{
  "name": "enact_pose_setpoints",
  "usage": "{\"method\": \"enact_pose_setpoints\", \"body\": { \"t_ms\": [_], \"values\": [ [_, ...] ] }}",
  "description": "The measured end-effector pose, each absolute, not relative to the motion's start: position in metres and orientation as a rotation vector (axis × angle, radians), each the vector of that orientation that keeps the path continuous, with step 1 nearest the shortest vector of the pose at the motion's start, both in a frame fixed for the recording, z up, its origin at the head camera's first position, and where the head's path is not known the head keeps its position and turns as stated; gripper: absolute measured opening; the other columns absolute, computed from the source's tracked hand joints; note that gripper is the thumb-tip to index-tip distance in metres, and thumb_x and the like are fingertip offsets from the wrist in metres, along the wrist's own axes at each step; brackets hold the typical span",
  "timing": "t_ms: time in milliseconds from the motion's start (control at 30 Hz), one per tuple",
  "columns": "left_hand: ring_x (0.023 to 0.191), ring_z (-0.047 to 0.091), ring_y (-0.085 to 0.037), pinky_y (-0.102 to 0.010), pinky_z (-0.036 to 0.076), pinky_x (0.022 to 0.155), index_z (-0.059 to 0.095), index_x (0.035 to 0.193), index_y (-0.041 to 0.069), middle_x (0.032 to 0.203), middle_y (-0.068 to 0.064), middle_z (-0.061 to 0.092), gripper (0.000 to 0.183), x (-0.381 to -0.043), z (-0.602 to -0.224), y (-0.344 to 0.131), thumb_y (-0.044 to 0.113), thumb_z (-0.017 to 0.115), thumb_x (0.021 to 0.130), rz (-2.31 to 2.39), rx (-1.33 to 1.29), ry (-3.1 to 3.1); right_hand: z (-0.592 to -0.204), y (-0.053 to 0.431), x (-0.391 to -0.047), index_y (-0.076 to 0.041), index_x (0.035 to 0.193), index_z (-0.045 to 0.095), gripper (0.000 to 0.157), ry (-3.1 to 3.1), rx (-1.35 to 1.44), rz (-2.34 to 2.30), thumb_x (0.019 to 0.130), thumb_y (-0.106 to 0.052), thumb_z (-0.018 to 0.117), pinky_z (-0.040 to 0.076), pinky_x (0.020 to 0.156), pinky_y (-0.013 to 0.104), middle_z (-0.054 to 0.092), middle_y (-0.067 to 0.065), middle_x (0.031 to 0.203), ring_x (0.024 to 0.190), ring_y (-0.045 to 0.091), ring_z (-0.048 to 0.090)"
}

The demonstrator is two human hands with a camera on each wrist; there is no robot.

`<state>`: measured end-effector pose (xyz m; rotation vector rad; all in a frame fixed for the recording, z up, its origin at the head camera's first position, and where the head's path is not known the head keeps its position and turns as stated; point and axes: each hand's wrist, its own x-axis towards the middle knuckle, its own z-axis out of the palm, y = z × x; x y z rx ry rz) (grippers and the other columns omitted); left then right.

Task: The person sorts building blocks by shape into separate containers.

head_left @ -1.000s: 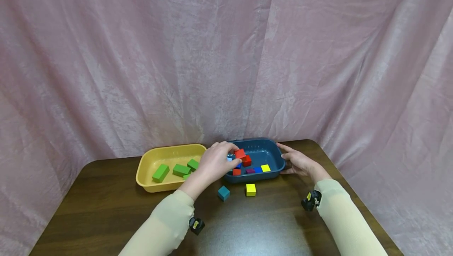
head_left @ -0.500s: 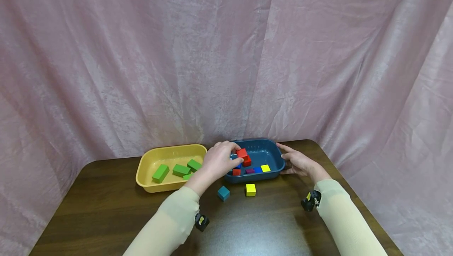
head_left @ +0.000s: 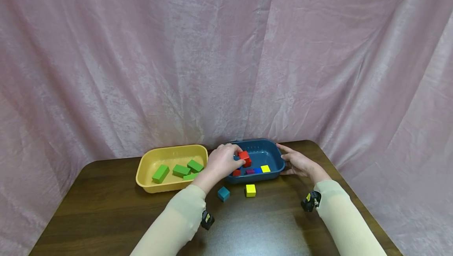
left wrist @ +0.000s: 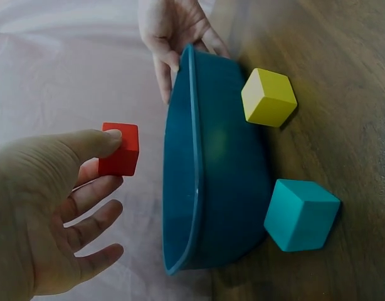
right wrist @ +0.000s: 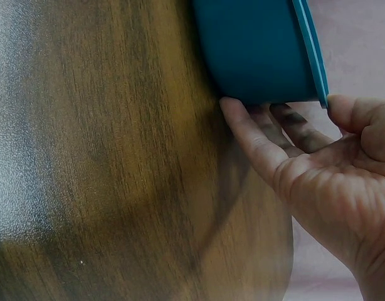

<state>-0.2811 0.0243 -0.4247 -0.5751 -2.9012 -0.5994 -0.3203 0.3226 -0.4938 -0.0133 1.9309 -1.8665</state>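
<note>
My left hand (head_left: 223, 161) pinches a red cube (left wrist: 125, 157) between thumb and index finger, its other fingers spread. The hand hangs over the left part of the dark blue tray (head_left: 256, 177), and the cube overlaps another red cube (head_left: 248, 164) in the head view. At the tray's right end is my right hand (head_left: 300, 163), fingers extended along the outer wall and thumb at the rim. Inside the tray lie a yellow cube (head_left: 266, 168), a blue block (head_left: 257, 170), a purple block (head_left: 250, 172) and a red block (head_left: 236, 173). My left hand hides part of the tray.
A yellow tray (head_left: 155, 188) with several green blocks (head_left: 161, 173) stands to the left. In front of the blue tray, a teal cube (head_left: 223, 194) and a yellow cube (head_left: 250, 190) lie on the brown wooden table (head_left: 106, 209). Behind hangs a pink curtain (head_left: 212, 59).
My left hand has moved slightly right and lower over the blue tray, carrying the red cube. My right hand stays at the tray's end.
</note>
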Motion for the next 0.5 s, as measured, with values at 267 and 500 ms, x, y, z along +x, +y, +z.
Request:
{"method": "enact_pose_setpoints", "body": {
  "t_ms": [267, 500],
  "values": [
    [0.082, 0.047, -0.014, -0.029, 0.042, 0.063, 0.068, 0.103, 0.024, 0.096, 0.006, 0.062, 0.031, -0.2823, -0.4282, 0.0290, 0.043, 0.070, 0.079, -0.582, -0.595, -2.895, -0.4944, 0.3226, -0.3199, -0.029, 0.150, 0.012, 0.055, 1.939, -0.008, -1.866, 0.100, -0.009, 0.027, 0.036, 0.089, 0.062, 0.019, 0.022, 0.147, 0.124, 0.045, 0.037],
    [0.083, 0.047, -0.014, -0.030, 0.042, 0.065, 0.067, 0.104, 0.025, 0.098, 0.005, 0.062, 0.030, -0.2851, -0.4327, 0.0333, 0.043, 0.069, 0.080, -0.572, -0.590, -2.899, -0.4960, 0.3221, -0.3207, -0.029, 0.150, 0.013, 0.055, 1.954, 0.002, -1.864, 0.100, -0.009, 0.028, 0.038, 0.089, 0.062, 0.024, 0.022, 0.145, 0.120, 0.043, 0.042]
  ]
}}
